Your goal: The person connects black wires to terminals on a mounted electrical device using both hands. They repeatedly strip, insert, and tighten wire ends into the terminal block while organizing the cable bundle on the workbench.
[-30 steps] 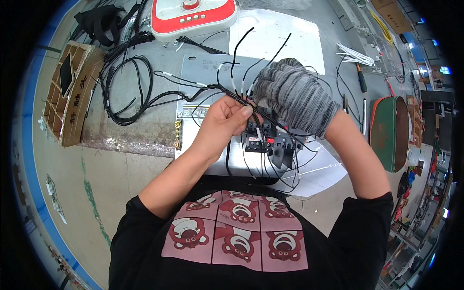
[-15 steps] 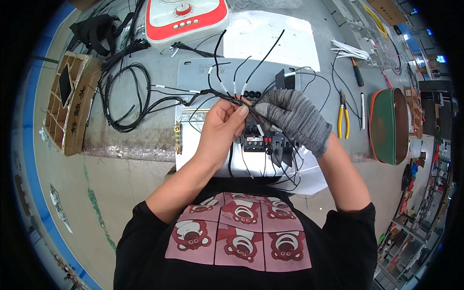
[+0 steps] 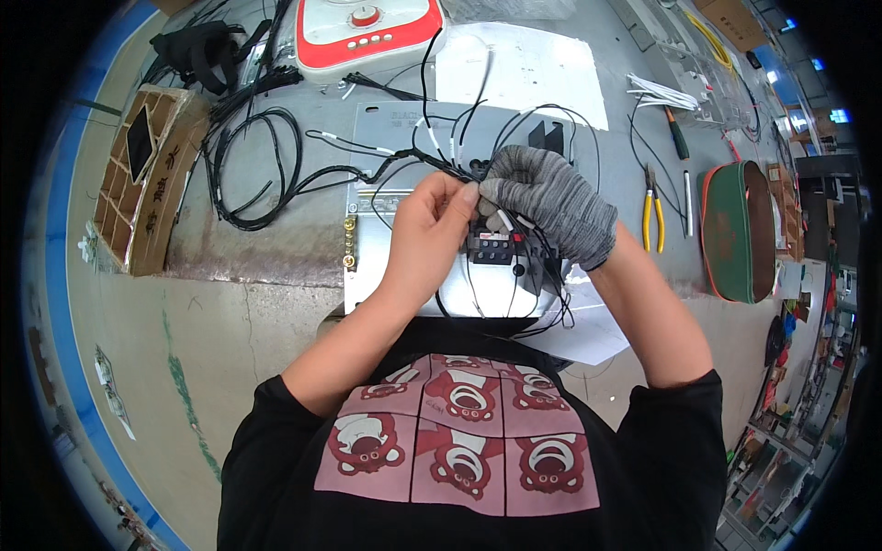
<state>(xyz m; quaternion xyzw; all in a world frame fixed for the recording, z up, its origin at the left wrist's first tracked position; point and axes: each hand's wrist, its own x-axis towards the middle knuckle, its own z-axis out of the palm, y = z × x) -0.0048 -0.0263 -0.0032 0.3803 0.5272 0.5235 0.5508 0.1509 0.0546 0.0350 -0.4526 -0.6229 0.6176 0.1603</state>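
Note:
Above a metal mounting plate (image 3: 366, 286), my two hands meet at a bundle of black wires (image 3: 397, 163). My bare left hand (image 3: 430, 230) is closed, thumb and forefinger pinched on the bundle from below. My right hand (image 3: 551, 204), in a grey knit glove, is closed around the wires just beside the left fingertips. Several loose wire ends with white marker sleeves fan out beyond the fingers. Below the gloved hand sits a black terminal block (image 3: 491, 248) with more thin wires hanging around it. The exact point of grip is hidden by the fingers.
A coil of black cable (image 3: 220, 174) lies left, beside a compartment box (image 3: 156, 188). A red-and-white appliance (image 3: 367, 41) and paper sheets (image 3: 524, 78) are at the back. Yellow-handled pliers (image 3: 653, 216), a screwdriver (image 3: 677, 136) and a green bin (image 3: 730, 234) stand right.
The loose wire ends have swung and bent over differently. My gloved hand has moved slightly up and left, closer to the left fingertips. The whole view has shifted a little.

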